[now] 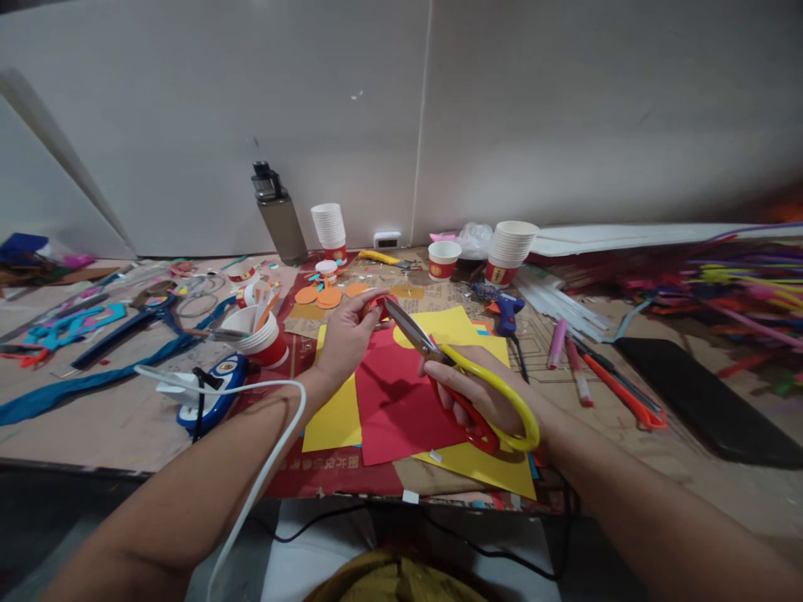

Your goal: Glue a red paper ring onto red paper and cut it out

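Observation:
My right hand [470,393] is closed around a pair of scissors [495,401] with one yellow and one red handle loop. The blades point up and left, their tips at a small piece of red paper [382,303]. That piece is pinched in the fingers of my left hand [346,330], which partly hide it. Below both hands lies a red paper sheet [395,410], over yellow sheets [332,418] on the table. Orange paper discs [318,294] rest just beyond my left hand.
Stacked paper cups [329,230] and a dark bottle [280,221] stand by the wall. On the right lie a blue glue gun [502,309], a red cutter [624,393] and a black phone-like slab [703,397]. A white cable [276,451] passes over my left forearm from a blue power strip [213,393].

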`<state>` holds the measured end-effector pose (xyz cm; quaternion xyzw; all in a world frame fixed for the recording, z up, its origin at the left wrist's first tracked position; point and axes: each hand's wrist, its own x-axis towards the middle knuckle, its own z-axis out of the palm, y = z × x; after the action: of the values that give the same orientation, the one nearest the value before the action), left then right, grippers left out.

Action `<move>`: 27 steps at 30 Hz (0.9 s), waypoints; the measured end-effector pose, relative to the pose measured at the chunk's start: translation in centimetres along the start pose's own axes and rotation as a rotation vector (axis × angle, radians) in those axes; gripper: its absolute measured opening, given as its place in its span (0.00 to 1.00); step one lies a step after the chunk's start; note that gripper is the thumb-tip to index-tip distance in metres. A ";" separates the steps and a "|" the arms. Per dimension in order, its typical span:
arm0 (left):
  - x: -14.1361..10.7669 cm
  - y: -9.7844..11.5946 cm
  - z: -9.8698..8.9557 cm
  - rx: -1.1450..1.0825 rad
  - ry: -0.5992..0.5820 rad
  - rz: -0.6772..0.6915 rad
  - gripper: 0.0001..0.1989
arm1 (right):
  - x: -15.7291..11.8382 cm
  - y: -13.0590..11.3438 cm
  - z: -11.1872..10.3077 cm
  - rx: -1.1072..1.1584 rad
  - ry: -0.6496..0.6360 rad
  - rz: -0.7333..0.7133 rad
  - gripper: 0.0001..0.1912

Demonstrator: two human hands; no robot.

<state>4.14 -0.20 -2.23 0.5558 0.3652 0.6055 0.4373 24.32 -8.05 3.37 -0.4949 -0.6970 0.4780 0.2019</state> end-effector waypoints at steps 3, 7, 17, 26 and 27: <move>0.0 0.0 0.0 0.011 -0.001 0.004 0.15 | 0.0 0.1 0.0 0.011 -0.001 -0.002 0.21; -0.1 0.0 0.0 0.000 -0.008 -0.005 0.15 | 0.0 0.5 0.0 0.010 -0.001 -0.008 0.22; -0.1 0.2 0.1 0.013 -0.003 -0.005 0.15 | 0.3 0.6 0.2 0.034 0.002 -0.003 0.22; -0.1 0.1 0.1 0.023 -0.009 0.004 0.16 | 0.1 0.4 0.1 0.005 0.004 0.006 0.23; -0.1 0.1 0.1 0.022 -0.009 0.005 0.16 | 0.1 0.3 0.1 0.004 0.002 0.005 0.23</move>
<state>4.19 -0.35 -2.16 0.5639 0.3685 0.6001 0.4313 24.39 -7.96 3.01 -0.4966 -0.6945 0.4797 0.2023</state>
